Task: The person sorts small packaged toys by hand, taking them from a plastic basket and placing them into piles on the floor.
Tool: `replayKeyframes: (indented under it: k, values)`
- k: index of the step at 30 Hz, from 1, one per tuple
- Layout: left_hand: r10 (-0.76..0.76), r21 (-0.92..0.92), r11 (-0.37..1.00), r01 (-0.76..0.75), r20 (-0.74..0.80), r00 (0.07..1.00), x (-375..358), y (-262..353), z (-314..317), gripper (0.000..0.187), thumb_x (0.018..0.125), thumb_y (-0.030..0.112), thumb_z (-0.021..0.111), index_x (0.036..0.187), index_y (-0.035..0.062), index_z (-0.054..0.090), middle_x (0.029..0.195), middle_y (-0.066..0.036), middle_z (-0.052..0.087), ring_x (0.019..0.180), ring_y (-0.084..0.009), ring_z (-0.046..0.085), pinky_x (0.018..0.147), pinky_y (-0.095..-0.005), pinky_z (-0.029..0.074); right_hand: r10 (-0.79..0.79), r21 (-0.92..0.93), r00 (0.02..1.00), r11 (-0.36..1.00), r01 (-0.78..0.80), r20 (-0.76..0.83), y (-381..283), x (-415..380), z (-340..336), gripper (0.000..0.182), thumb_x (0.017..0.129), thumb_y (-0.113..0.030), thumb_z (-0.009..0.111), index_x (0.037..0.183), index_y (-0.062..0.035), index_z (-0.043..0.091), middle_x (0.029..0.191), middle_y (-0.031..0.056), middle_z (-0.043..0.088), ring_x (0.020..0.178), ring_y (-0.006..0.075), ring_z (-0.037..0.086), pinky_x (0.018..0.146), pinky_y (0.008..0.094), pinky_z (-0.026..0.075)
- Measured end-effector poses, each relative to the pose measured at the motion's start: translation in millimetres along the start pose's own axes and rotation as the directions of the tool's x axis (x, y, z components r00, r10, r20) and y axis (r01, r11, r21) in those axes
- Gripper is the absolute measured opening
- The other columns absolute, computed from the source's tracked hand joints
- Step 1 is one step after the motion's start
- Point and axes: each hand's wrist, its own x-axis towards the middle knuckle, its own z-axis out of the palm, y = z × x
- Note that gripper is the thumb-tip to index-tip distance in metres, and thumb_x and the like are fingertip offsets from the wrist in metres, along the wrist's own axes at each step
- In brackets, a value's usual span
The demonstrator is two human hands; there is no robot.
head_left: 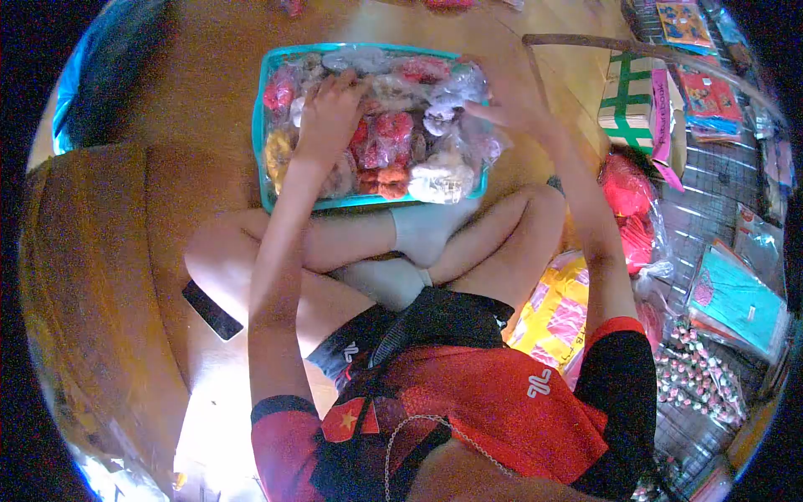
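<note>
In front of my crossed legs stands a shallow teal plastic basket (261, 151) full of clear plastic bags with soft, fuzzy bundles inside. Among them are red bundles (391, 138) in the middle, a cream-white bundle (442, 177) at the near right, a yellow one (277, 157) at the left and a pale lilac one (437, 120) to the right. My left hand (333, 105) rests over the bags at the far left, fingers apart and slightly bent. At the right side, my right hand (510, 113) is spread beside the clear plastic, thumb toward the bags.
A dark phone (212, 309) lies on the floor by my left knee. To my right are a yellow-and-pink package (552, 305), bagged red items (627, 188), a green-taped cardboard box (629, 105) and a wire rack (669, 226) with flat packets. Brown cardboard (92, 293) stands at the left.
</note>
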Motion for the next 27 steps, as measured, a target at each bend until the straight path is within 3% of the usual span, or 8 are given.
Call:
replayKeyframes:
  k: [2,5,8,11,14,17,23,27]
  values:
    - [-0.007,-0.010,1.000,0.007,0.014,1.000,0.2,0.3,0.4,0.031,0.076,0.020,0.059,0.107,0.0144,0.060,0.104,-0.006,0.057,0.099,-0.0244,0.054,0.085,-0.0396,0.044,0.001,0.168,1.000,0.986,0.001,-0.009,14.8,-2.9,4.2,0.054,0.074,-0.029,0.066,0.120,-0.0075,0.047,0.103,0.0133,0.054,0.095,0.0265,0.052,0.071,0.0334,0.045]
    - [0.023,0.026,0.999,-0.023,-0.011,1.000,1.5,0.5,-0.2,0.030,0.075,0.022,0.060,0.105,0.0143,0.061,0.103,-0.006,0.056,0.097,-0.0246,0.054,0.084,-0.0383,0.044,0.288,-0.107,0.954,0.955,-0.278,0.084,15.5,0.9,-2.7,0.046,0.073,-0.031,0.066,0.111,-0.0069,0.054,0.097,0.0149,0.059,0.087,0.0286,0.057,0.073,0.0340,0.046]
    - [0.003,-0.018,1.000,-0.003,0.041,0.999,4.2,-0.7,-1.3,0.030,0.076,0.023,0.060,0.104,0.0141,0.061,0.102,-0.006,0.056,0.096,-0.0249,0.055,0.083,-0.0376,0.045,0.088,-0.159,0.994,0.984,-0.076,0.068,6.6,8.5,2.9,0.043,0.073,-0.034,0.065,0.105,-0.0063,0.059,0.091,0.0167,0.062,0.081,0.0300,0.060,0.072,0.0347,0.047]
    - [-0.035,-0.091,0.995,0.041,0.057,0.998,3.1,3.8,-12.0,0.028,0.076,0.023,0.060,0.102,0.0132,0.062,0.101,-0.006,0.056,0.095,-0.0249,0.055,0.083,-0.0374,0.045,0.022,-0.263,0.998,0.965,-0.005,0.062,10.1,18.5,22.7,0.044,0.072,-0.036,0.064,0.105,-0.0069,0.059,0.092,0.0179,0.062,0.081,0.0312,0.061,0.070,0.0371,0.048]
    - [0.003,-0.034,0.999,-0.004,-0.022,1.000,2.2,0.8,1.5,0.029,0.076,0.023,0.060,0.103,0.0129,0.061,0.103,-0.006,0.056,0.095,-0.0253,0.055,0.084,-0.0388,0.044,0.071,-0.323,0.997,0.944,-0.060,0.020,6.7,23.3,27.9,0.044,0.070,-0.035,0.064,0.105,-0.0080,0.059,0.091,0.0174,0.062,0.081,0.0327,0.060,0.071,0.0398,0.048]
    - [0.009,-0.036,0.999,-0.009,0.000,1.000,2.0,-2.1,7.4,0.035,0.077,0.024,0.059,0.110,0.0132,0.056,0.106,-0.007,0.055,0.099,-0.0265,0.054,0.089,-0.0429,0.041,0.307,-0.360,0.946,0.899,-0.250,0.109,-4.9,25.5,33.2,0.043,0.068,-0.031,0.064,0.104,-0.0077,0.059,0.090,0.0184,0.062,0.081,0.0340,0.060,0.074,0.0412,0.048]
    - [-0.084,-0.096,0.992,0.083,-0.011,0.996,0.6,13.4,-21.8,0.047,0.078,0.028,0.059,0.121,0.0145,0.047,0.115,-0.011,0.053,0.109,-0.0304,0.049,0.094,-0.0476,0.034,0.156,-0.209,0.988,0.966,-0.152,-0.001,39.4,22.7,68.5,0.044,0.065,-0.025,0.066,0.104,-0.0061,0.058,0.093,0.0188,0.061,0.085,0.0354,0.059,0.076,0.0408,0.048]
    - [0.098,-0.173,0.981,-0.093,0.023,0.995,17.0,12.0,-19.9,0.052,0.075,0.029,0.063,0.122,0.0141,0.047,0.118,-0.012,0.052,0.112,-0.0313,0.047,0.094,-0.0458,0.035,0.099,-0.147,0.990,0.986,-0.084,0.099,20.9,27.2,37.6,0.046,0.064,-0.023,0.067,0.106,-0.0063,0.057,0.094,0.0180,0.061,0.085,0.0350,0.059,0.075,0.0398,0.048]
